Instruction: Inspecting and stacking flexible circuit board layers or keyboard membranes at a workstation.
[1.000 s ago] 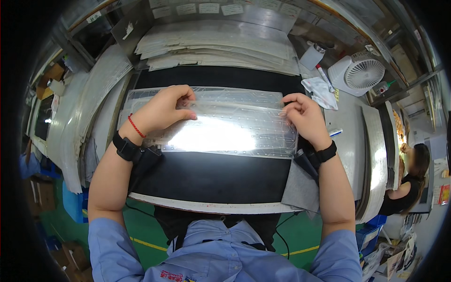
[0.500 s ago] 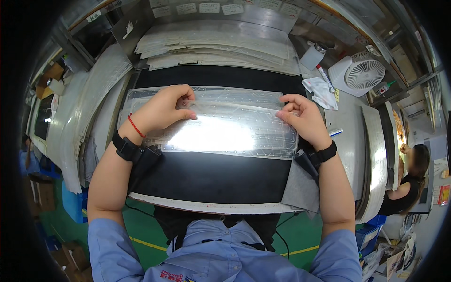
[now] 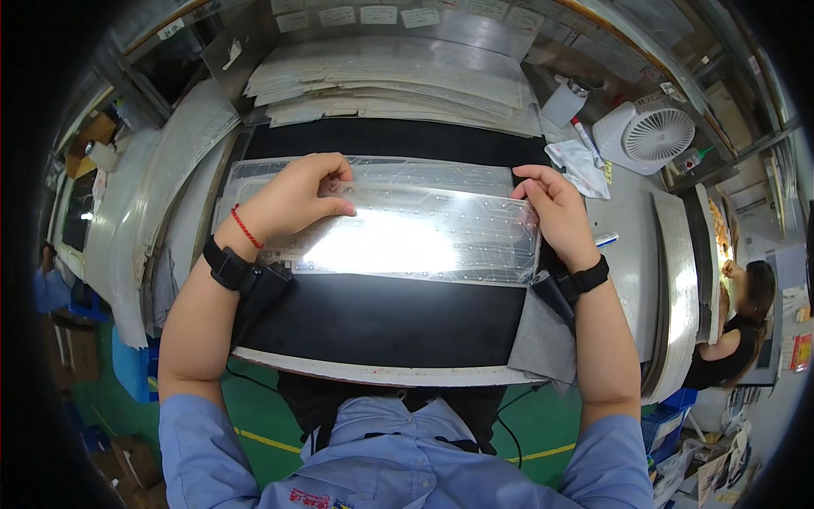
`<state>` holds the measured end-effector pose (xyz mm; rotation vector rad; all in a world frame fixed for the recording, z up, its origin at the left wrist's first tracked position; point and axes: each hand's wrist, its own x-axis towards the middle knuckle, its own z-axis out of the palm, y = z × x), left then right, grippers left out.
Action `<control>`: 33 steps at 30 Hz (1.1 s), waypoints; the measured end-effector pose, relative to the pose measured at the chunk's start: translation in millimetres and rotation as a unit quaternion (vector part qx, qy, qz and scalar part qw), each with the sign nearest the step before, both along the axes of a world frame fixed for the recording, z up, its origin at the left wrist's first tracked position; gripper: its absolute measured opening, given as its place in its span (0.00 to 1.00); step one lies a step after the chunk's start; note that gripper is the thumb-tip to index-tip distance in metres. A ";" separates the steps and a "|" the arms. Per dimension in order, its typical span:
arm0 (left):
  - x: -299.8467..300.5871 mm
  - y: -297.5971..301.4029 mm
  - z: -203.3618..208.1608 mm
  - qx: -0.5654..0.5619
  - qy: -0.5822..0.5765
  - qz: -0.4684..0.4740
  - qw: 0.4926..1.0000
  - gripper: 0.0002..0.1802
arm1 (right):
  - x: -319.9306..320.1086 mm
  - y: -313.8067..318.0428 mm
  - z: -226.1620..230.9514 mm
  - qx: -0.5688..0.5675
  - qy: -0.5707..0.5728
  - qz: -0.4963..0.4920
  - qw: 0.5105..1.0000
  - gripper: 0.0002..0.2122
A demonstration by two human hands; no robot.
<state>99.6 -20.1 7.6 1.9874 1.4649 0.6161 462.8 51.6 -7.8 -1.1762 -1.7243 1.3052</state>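
Observation:
A clear plastic film with printed circuit lines and rows of dots lies over the black work mat, glare whitening its middle. Behind its far edge shows another clear film with similar lines. My left hand pinches the front film near its far left part, thumb on top; the hand covers that end. At the far right corner my right hand has its thumb and fingers closed on the same film. Dark straps and black devices sit at both wrists.
Stacked flat sheets stand behind the mat, with more stacks at left and right. A white fan, a crumpled cloth and a red marker lie back right. Another person sits far right.
My right hand has slid a little to the right, from the film's far edge onto its corner. The left hand and both films look the same.

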 end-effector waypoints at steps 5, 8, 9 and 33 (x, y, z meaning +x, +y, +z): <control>-0.2 -0.5 -0.8 -0.006 -0.001 0.006 1.000 0.16 | -5.2 -3.1 -2.1 0.019 -0.021 0.047 0.998 0.10; 1.1 -0.8 -0.2 -0.010 -0.005 0.009 1.000 0.16 | -1.9 -0.5 -6.1 0.059 -0.063 0.067 0.994 0.10; 1.2 -1.1 0.8 -0.013 -0.008 0.011 1.000 0.16 | -0.5 0.9 -5.9 0.063 -0.070 0.068 0.993 0.10; -87.9 18.8 2.2 -0.139 -0.279 0.156 0.937 0.12 | 21.9 17.1 -12.6 0.118 0.001 -0.132 0.984 0.09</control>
